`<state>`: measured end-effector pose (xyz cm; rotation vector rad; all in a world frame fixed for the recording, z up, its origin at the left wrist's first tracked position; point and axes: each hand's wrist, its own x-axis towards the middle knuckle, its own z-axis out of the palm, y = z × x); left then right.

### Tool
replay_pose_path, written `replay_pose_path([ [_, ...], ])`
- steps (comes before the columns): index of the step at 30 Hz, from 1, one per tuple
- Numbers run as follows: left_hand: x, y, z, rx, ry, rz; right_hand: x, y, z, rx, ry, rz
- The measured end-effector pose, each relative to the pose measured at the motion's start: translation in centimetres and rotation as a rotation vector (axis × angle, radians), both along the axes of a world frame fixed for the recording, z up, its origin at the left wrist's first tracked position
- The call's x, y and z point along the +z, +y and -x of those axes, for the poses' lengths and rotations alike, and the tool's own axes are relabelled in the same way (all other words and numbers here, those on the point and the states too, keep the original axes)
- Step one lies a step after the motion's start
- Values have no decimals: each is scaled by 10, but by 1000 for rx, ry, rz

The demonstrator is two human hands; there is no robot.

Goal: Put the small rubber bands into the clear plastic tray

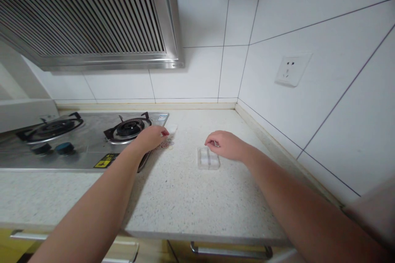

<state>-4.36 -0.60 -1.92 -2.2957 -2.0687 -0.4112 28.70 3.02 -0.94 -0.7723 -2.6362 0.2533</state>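
Note:
A small clear plastic box (209, 165) with a divider sits on the countertop. My right hand (226, 144) is over its far right edge, fingers curled together in a pinch; what they hold, if anything, is too small to make out. Beside the stove's right edge lies a little pile of thin rings (167, 144), perhaps rubber bands. My left hand (152, 137) hovers just above and to the left of this pile, thumb and fingers pressed together, with any content hidden. Behind the pile is a flat clear plastic piece (173, 128), which looks like a lid.
On the left, a gas stove (89, 150) with two burners and knobs is set into the speckled countertop (185, 201). A range hood (92, 20) overhangs it. A wall socket (292, 70) is on the right tiled wall. Drawer handles (231, 251) stick out below the front edge.

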Motion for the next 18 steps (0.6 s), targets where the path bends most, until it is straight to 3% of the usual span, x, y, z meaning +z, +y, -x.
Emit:
replay_pose_path([
  [11,2,-5,-2,-78,43,54,-1,2,0,10,-2,-4],
  [18,-3,0,0,-60,51,50,0,1,0,13,4,-1],
])
